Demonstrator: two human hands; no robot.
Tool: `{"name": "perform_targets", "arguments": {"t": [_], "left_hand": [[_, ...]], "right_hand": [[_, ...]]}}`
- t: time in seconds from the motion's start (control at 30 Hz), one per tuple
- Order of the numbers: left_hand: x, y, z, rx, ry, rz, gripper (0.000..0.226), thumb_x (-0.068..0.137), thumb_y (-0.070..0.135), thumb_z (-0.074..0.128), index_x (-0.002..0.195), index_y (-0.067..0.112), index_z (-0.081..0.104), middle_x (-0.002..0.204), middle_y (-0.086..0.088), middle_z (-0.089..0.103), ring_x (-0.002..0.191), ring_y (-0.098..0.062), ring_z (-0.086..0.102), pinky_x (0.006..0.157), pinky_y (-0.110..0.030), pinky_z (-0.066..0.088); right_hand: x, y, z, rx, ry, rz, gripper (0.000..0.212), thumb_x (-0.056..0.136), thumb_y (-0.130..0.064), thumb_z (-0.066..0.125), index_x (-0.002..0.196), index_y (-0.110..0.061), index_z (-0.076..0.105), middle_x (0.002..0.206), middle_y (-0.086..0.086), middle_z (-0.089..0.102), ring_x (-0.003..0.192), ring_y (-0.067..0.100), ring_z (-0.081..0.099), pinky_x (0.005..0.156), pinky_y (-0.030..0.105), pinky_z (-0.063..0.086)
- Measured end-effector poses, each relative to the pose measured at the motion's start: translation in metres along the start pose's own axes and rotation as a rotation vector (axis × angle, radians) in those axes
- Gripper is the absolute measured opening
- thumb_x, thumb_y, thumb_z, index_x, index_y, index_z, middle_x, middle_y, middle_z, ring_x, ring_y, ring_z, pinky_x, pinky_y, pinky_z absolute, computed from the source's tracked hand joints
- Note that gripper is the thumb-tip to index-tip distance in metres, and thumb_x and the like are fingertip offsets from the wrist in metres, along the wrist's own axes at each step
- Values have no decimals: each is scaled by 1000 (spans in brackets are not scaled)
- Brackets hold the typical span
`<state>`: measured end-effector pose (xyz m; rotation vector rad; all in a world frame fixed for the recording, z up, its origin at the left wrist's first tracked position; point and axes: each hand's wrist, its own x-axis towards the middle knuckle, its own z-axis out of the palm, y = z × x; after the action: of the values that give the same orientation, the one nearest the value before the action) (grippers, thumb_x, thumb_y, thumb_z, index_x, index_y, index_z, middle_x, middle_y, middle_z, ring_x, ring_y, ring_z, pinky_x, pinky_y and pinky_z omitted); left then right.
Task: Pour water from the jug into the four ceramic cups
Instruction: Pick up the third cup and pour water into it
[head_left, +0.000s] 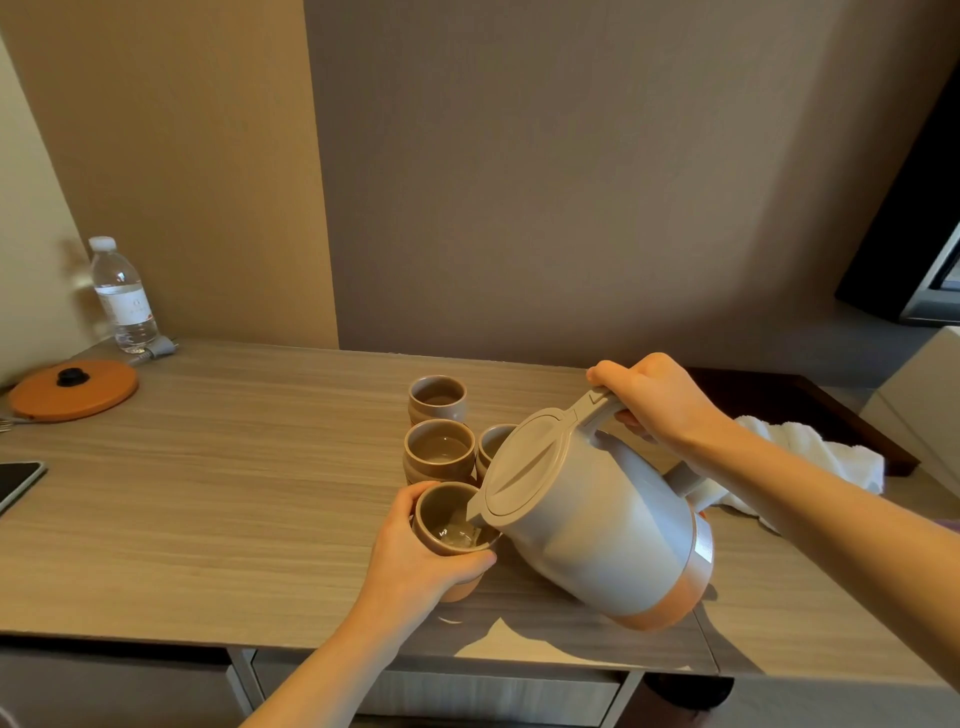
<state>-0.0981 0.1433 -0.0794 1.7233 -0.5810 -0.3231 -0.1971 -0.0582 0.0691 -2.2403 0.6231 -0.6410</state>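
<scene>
Grey plastic jug with an orange base band (597, 525): tilted toward 9 o'clock, lifted off the wood-grain table (234, 467), spout over the rim of the near brown ceramic cup (447, 514). My right hand (657, 400) is wrapped round the jug handle; fingertips hidden under it. My left hand (421, 556) grasps the near cup, covering its lower wall. Water glints inside; the stream itself is hard to make out.

From that cup:
- 12 o'clock: second brown cup (439, 449), third brown cup (436, 397) beyond it.
- 1 o'clock: fourth brown cup (493, 441), mostly hidden by the jug lid.

From the jug:
- 2 o'clock: crumpled white towel (831, 457), partly behind my forearm.
- 10 o'clock: round orange lid with black knob (72, 389), clear plastic water bottle (122, 296).
- 9 o'clock: dark phone (18, 483), cut off by the edge.
</scene>
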Motion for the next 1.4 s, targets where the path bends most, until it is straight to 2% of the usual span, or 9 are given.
{"name": "perform_targets", "arguments": {"t": [0.1, 0.4, 0.67, 0.83, 1.07, 1.23, 1.4], "left_hand": [[0, -1, 0, 0, 5, -2, 82, 51, 17, 95, 118, 32, 50, 109, 15, 60, 105, -7, 56, 85, -26, 49], [-1, -4, 1, -2, 13, -3, 84, 50, 17, 95, 119, 32, 50, 110, 14, 60, 106, -7, 56, 88, -28, 51], [-1, -7, 3, -6, 27, -10, 86, 48, 18, 96, 118, 33, 50, 111, 13, 61, 108, -9, 56, 92, -35, 52], [-1, -6, 3, -17, 28, -15, 86, 48, 18, 96, 118, 33, 50, 112, 13, 61, 108, -9, 56, 93, -36, 52], [0, -4, 3, -10, 30, -18, 84, 48, 19, 96, 117, 33, 50, 109, 14, 61, 106, -10, 56, 91, -34, 52], [-1, 0, 4, -12, 23, -23, 84, 48, 19, 96, 118, 31, 50, 109, 13, 61, 106, -12, 56, 91, -33, 52], [-3, 5, 3, -35, 6, -21, 83, 49, 16, 96, 118, 29, 51, 110, 12, 61, 105, -10, 56, 88, -30, 50]], "right_hand": [[0, -3, 0, 5, -10, 4, 50, 86, -25, 53, 39, -10, 44, 32, -6, 36, 31, 7, 29, 51, 28, 34], [-1, -5, 1, -1, -20, -2, 50, 87, -25, 53, 39, -10, 45, 30, -6, 36, 30, 6, 30, 51, 27, 34], [-5, -9, 1, -10, -21, 13, 49, 86, -22, 53, 40, -9, 42, 29, -6, 34, 29, 7, 29, 48, 26, 31], [-8, -13, -1, 1, -48, 52, 47, 87, -22, 53, 43, -7, 45, 29, -7, 35, 28, 6, 32, 41, 16, 31], [-11, -17, -4, 12, -62, 79, 47, 85, -20, 54, 40, -10, 42, 30, -7, 34, 27, 5, 29, 35, 12, 27], [-11, -21, -4, -2, -69, 68, 49, 85, -22, 55, 39, -11, 43, 30, -7, 36, 27, 5, 31, 41, 16, 30], [-11, -24, -7, -5, -62, 66, 50, 86, -22, 54, 38, -12, 44, 29, -6, 37, 26, 5, 33, 39, 14, 30]]}}
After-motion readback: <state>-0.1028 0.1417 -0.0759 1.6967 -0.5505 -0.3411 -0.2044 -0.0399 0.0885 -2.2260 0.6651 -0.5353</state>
